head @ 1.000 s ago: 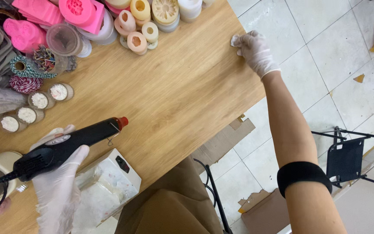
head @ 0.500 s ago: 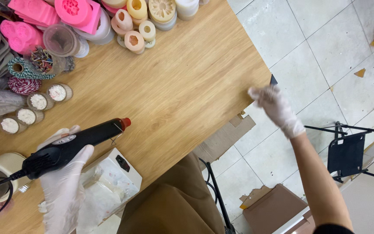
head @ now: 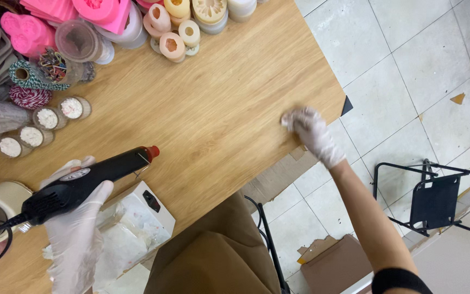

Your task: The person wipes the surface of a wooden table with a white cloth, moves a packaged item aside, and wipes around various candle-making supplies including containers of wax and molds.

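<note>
The gloved left hand (head: 77, 239) wraps the stiff, fairly light heat gun (head: 82, 182) at its handle, at eight o'clock on the counter (head: 213, 109), while the right hand (head: 312, 133) pinches a soft white wad (head: 289, 118).

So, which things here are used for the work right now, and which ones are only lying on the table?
In use:
- black heat gun, held in the left hand
- small white wad, pressed on the table by the right hand

Lying about:
- pink moulds
- spools of string
- small round jars
- white box
</note>
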